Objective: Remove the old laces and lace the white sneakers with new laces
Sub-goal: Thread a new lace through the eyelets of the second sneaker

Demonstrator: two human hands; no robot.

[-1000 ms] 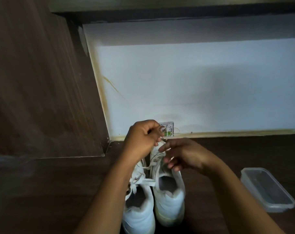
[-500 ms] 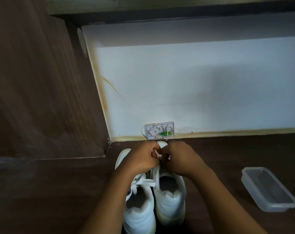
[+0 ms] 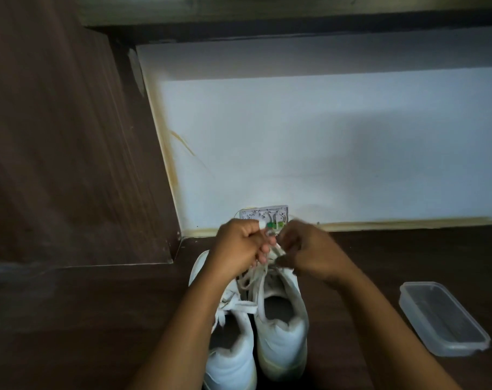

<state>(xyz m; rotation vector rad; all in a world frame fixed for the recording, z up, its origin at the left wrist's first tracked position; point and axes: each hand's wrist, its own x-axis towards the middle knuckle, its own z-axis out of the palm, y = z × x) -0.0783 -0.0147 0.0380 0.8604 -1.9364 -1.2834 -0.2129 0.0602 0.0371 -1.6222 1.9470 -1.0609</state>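
Note:
Two white sneakers stand side by side on the dark wooden surface, heels toward me: the left sneaker (image 3: 233, 358) and the right sneaker (image 3: 281, 336). A white lace (image 3: 256, 277) runs up from the right sneaker's eyelets into both hands. My left hand (image 3: 236, 249) is curled round the lace above the toe area. My right hand (image 3: 306, 249) pinches the lace just beside it. Both hands hide the sneakers' toes. A loose lace strand lies across the left sneaker's opening.
A clear plastic container (image 3: 442, 316) lies on the surface at the right. A white wall (image 3: 323, 142) rises behind the sneakers, with a small open wall box (image 3: 264, 218) at its base. A dark wooden panel (image 3: 64, 136) stands at the left.
Both hands have lifted a little and drawn slightly apart since half a second ago, pulling the lace up from the right sneaker. The sneakers stay in place.

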